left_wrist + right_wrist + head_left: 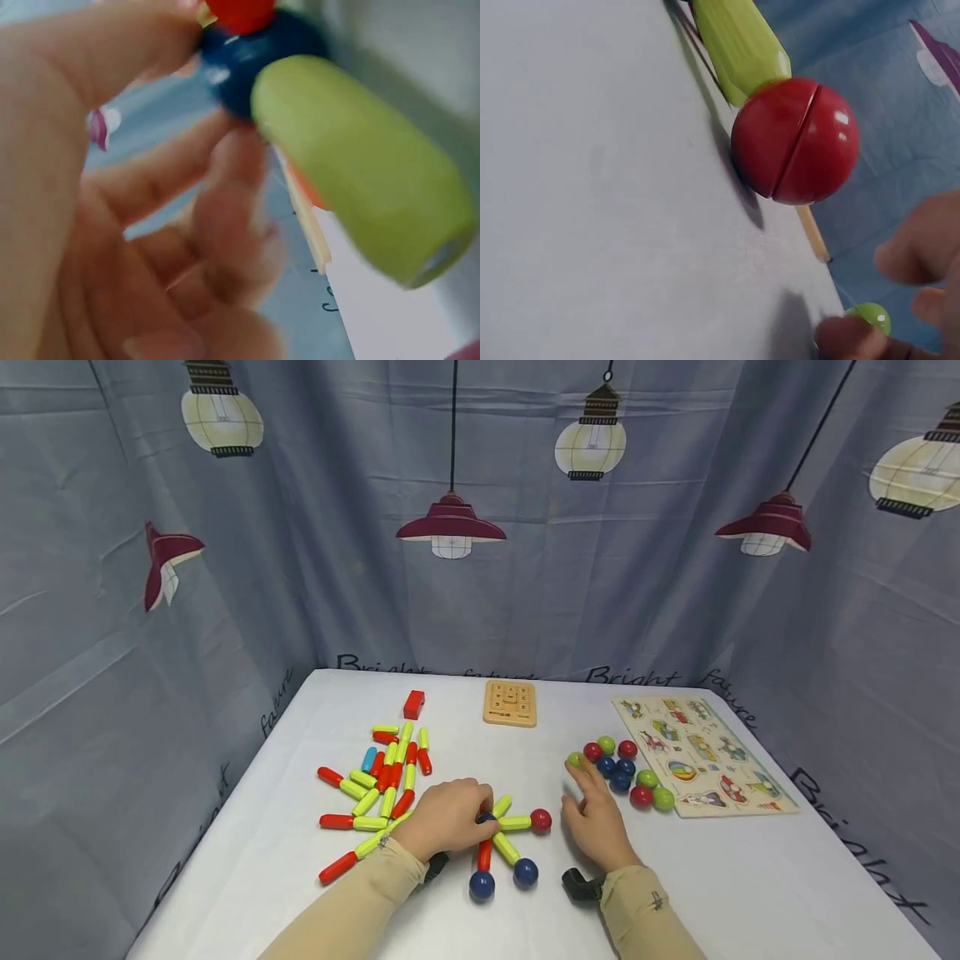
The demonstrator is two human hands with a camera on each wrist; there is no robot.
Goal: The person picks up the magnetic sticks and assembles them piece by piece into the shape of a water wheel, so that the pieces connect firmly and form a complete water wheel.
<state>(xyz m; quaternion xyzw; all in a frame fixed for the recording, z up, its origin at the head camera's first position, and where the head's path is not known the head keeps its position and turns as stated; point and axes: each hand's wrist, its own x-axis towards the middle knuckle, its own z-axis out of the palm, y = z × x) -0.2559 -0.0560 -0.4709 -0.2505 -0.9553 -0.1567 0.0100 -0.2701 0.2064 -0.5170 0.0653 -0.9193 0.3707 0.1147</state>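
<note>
1. At about nine o'clock on the white table lies a loose heap of red and yellow-green rods; a red block sits beyond it at eleven o'clock.
2. My left hand grips the dark blue hub ball of the rod-and-ball figure near six o'clock; my fingers curl round it; rods fan out to a red ball and two blue balls.
3. A small wooden tile board rests at twelve o'clock.
4. My right hand lies relaxed, grasping nothing; its fingertips reach a green ball at the edge of the ball cluster, two o'clock.
5. A picture puzzle board lies at three o'clock.
</note>
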